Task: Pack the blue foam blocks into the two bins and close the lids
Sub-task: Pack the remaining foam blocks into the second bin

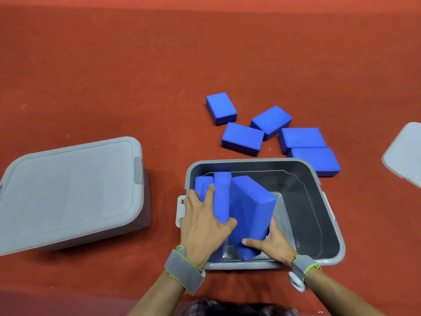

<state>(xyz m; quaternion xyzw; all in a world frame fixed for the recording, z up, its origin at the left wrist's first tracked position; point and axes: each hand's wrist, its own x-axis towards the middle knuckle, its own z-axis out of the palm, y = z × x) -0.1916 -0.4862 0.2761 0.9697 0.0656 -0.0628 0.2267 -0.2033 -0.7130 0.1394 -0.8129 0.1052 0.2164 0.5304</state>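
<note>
An open grey bin (328, 226) sits in front of me on the red floor. Three blue foam blocks stand on edge along its left side. My left hand (202, 222) lies flat over the two leftmost blocks (222, 192), fingers spread. The third block (250, 210) leans tilted, with my right hand (272, 244) gripping its near lower end. Several loose blue blocks (242, 137) lie on the floor beyond the bin. A second grey bin (68, 188) stands to the left with its lid on.
A loose grey lid (404, 153) lies at the right edge of view. The right half of the open bin holds nothing. Red carpet stretches away on all sides. Both wrists wear grey straps.
</note>
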